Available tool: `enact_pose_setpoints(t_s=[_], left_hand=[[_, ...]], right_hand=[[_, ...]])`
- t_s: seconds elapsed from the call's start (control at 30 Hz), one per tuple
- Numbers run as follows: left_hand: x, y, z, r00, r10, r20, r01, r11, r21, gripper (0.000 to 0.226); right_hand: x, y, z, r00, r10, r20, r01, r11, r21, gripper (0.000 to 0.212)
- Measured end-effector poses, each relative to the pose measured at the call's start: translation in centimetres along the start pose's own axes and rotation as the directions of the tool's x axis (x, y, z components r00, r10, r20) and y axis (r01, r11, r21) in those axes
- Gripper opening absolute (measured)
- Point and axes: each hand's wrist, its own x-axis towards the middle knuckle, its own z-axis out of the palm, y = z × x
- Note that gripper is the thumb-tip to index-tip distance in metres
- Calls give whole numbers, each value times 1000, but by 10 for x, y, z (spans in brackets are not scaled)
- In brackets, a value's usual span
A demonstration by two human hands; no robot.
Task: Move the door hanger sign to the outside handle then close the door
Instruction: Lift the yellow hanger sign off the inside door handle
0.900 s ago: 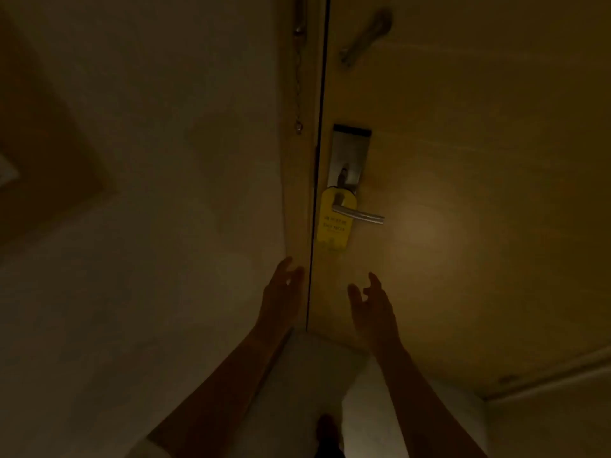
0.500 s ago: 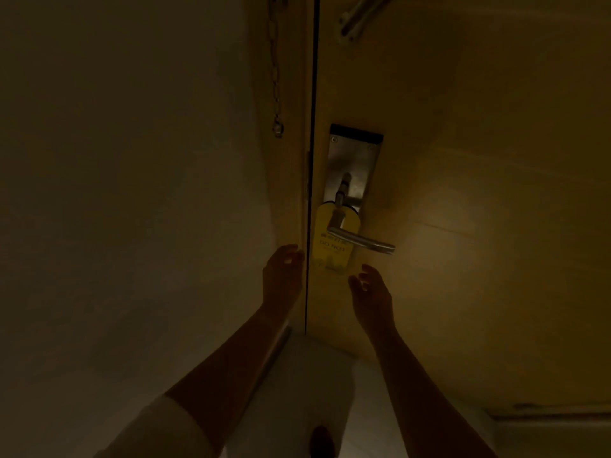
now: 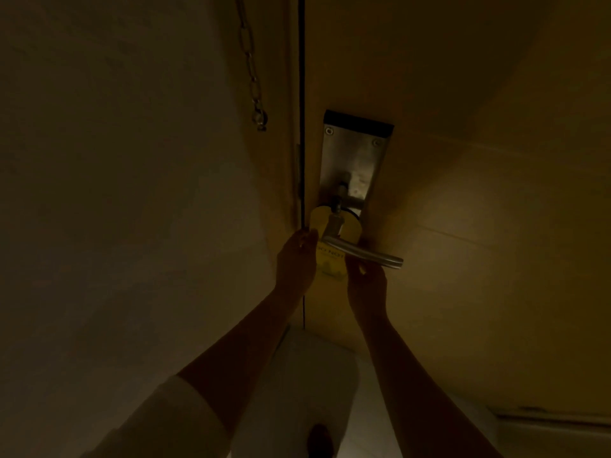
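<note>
A yellow door hanger sign hangs on the metal lever handle of the wooden door, which stands shut against its frame. My left hand rests against the sign's left edge with fingers together; its thumb is hidden. My right hand is just under the lever, thumb and fingertips pinched at the sign's right edge. The light is very dim, and both hands cover the sign's sides.
A steel lock plate sits above the lever. A security chain dangles from the door frame at upper left. A plain wall fills the left side. Pale floor and a shoe tip show below.
Both hands have risen from below the handle to the sign, one on each side. The view has moved closer to the door.
</note>
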Motion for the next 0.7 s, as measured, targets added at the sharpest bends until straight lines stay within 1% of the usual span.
enact_pose_setpoints(t_s=[0.1, 0.2, 0.23, 0.4, 0.7], left_hand=[[0, -1, 2, 1000, -16, -15, 16, 1000, -22, 39], [-2, -4, 1, 999, 15, -45, -16, 1000, -21, 23], [-3, -4, 0, 999, 6, -52, -8, 999, -39, 20], [-10, -6, -11, 993, -117, -22, 110, 968, -225, 26], [-42, -7, -30, 992, -122, -24, 107, 937, -332, 24]], right_hand=[[3, 5, 3, 1000, 0, -9, 0, 1000, 13, 27], [2, 11, 3, 1000, -23, 19, 22, 999, 42, 25], [1, 12, 3, 999, -36, 34, 35, 999, 37, 26], [-13, 11, 5, 991, -128, 49, 127, 992, 24, 22], [-35, 10, 9, 986, -161, 46, 159, 986, 40, 20]])
